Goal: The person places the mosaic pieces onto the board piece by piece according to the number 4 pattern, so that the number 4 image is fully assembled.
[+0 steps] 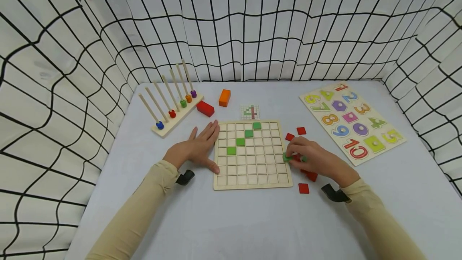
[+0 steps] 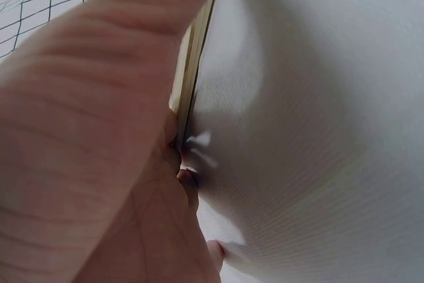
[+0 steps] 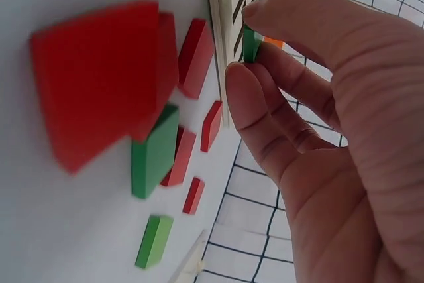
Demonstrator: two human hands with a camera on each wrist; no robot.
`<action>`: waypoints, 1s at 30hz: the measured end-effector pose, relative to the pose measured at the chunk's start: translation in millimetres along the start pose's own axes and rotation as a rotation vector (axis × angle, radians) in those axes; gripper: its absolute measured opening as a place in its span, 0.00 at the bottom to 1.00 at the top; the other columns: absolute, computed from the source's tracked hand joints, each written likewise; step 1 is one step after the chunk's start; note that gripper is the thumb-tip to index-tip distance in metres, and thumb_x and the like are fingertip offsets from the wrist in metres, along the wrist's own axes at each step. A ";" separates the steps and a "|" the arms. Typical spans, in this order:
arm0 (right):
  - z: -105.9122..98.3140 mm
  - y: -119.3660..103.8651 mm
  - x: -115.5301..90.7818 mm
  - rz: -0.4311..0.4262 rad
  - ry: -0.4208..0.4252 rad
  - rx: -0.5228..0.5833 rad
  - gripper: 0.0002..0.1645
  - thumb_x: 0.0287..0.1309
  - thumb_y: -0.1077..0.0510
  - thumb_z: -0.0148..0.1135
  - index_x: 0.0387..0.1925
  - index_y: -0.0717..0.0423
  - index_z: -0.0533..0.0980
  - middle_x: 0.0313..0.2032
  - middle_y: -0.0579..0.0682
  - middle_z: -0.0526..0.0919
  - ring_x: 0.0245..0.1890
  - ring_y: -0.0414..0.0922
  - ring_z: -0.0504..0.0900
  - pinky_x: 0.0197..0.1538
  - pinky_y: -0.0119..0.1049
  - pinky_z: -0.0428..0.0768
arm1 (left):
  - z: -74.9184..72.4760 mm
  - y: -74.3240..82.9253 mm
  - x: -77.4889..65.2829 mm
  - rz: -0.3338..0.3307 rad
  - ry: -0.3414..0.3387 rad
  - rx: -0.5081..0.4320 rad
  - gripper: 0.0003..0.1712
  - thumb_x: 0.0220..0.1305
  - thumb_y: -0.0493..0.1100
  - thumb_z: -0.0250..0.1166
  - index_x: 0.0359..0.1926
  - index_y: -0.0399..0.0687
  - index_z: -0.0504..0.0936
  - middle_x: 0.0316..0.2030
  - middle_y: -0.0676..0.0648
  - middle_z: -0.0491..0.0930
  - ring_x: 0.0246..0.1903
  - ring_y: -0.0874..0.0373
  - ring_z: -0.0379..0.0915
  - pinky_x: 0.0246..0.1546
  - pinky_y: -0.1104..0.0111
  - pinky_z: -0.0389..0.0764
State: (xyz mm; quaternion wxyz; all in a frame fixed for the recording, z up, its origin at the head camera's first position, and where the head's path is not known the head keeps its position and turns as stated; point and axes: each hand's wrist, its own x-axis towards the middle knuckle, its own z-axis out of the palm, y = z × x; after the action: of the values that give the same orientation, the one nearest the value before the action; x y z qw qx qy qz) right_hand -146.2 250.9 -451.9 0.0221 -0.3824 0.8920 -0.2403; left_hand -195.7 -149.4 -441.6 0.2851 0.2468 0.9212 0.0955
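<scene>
A wooden grid board (image 1: 252,168) lies in the middle of the table, with several green square tiles (image 1: 240,142) set in its cells along a diagonal. My left hand (image 1: 199,147) rests at the board's left edge, fingers spread and thumb on the frame. In the left wrist view the palm and fingers lie along the board's side (image 2: 192,64). My right hand (image 1: 313,158) pinches a green tile (image 3: 250,43) between thumb and fingers at the board's right edge. Below that hand, loose red tiles (image 3: 99,77) and green tiles (image 3: 156,150) lie on the table.
A small printed pattern card (image 1: 250,112) lies behind the board. Red (image 1: 205,108) and orange blocks (image 1: 224,98) sit beside a peg stand (image 1: 169,125) with coloured beads at the back left. A number puzzle board (image 1: 375,147) lies at the right. Black netting (image 1: 245,15) surrounds the table.
</scene>
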 end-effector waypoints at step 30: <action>28.6 -51.4 78.2 -0.217 0.016 0.007 0.07 0.64 0.64 0.75 0.41 0.55 0.85 0.46 0.51 0.81 0.44 0.44 0.79 0.46 0.29 0.85 | 0.0 0.4 -0.7 -0.017 -0.009 0.016 0.88 0.50 0.74 0.80 0.86 0.40 0.28 0.87 0.42 0.19 0.87 0.43 0.17 0.83 0.35 0.25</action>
State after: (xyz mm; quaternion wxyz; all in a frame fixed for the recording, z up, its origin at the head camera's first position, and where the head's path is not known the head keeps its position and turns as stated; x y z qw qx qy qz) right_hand -160.5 154.5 -443.0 -0.0099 -0.4745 0.8447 -0.2473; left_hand -195.1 -149.3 -441.2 0.2883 0.2416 0.9227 0.0843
